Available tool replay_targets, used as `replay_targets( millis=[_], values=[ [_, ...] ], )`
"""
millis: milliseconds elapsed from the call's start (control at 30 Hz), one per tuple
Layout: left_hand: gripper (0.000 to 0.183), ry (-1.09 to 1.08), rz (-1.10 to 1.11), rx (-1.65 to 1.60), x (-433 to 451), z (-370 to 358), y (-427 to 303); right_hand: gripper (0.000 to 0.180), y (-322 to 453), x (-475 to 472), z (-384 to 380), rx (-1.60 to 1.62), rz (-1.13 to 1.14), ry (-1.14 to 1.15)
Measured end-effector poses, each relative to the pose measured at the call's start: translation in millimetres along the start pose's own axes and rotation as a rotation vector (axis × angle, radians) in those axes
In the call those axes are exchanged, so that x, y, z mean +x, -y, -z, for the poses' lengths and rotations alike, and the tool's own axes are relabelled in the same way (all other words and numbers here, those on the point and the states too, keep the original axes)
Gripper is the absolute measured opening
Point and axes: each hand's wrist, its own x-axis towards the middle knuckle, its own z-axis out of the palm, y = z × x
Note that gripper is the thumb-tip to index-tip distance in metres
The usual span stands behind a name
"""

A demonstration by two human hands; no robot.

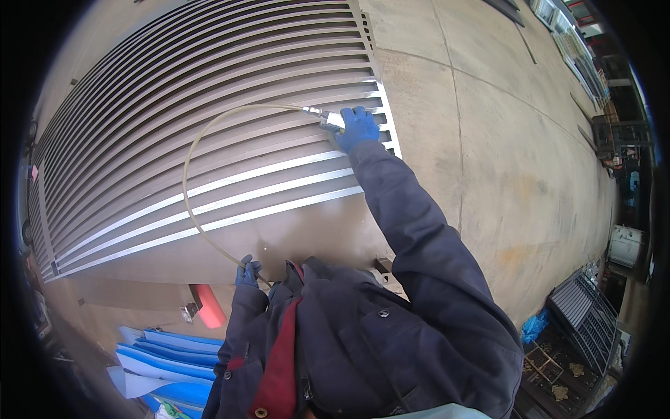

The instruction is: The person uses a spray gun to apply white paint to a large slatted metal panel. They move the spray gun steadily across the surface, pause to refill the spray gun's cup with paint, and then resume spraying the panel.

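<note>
My right hand [359, 124], in a blue glove, grips a pneumatic hand tool [332, 121] at the right-hand edge of a slatted metal panel [272, 152]. My palm hides most of the tool's underside. From the tool's metal fitting, a translucent air hose [185, 173] loops left over the slats and back towards my body. My left hand [248, 271], gloved as well, holds that hose near my waist. Several slats nearest me and part of the right end rail [390, 125] look bright and shiny; those farther off are duller grey.
Under the panel lies a flat brown-grey surface [314, 230]. Blue and white sheets [167, 361] are piled at lower left, near a red cylindrical object [210, 306]. Concrete floor [513, 157] spreads to the right, with forklift-like forks [583, 118] and dark metal grilles [586, 319] beyond.
</note>
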Motion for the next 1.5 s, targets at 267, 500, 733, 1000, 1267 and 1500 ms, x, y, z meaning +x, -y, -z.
replay_targets(
  millis=[267, 500, 733, 1000, 1267, 1500],
  values=[
    [0.035, 0.164, -0.103, 0.18, -43.6, -7.3, -20.7, 0.053, -41.8, 43.0, 29.2, 0.024, -0.192, -0.129],
    [0.033, 0.105, -0.04, 0.101, -21.0, -14.9, -14.4, 0.059, -25.4, 10.9, 11.2, -0.099, 0.029, 0.027],
    [0.033, 0.124, 0.001, 0.141, -31.7, -18.9, -11.9, 0.056, -43.3, 53.9, 30.4, -0.1, -0.187, -0.04],
    [0.036, 0.099, 0.035, 0.087, -30.1, -15.2, -25.8, 0.057, -32.6, 28.8, 19.4, -0.102, -0.066, -0.044],
    [0.035, 0.187, 0.021, 0.176, -32.7, -32.5, -36.8, 0.052, -16.8, 22.1, 21.4, -0.159, 0.058, 0.109],
    [0.036, 0.136, 0.041, 0.194, -47.2, -20.1, -44.6, 0.056, -55.7, 54.7, 42.7, -0.092, -0.172, -0.007]
  ],
)
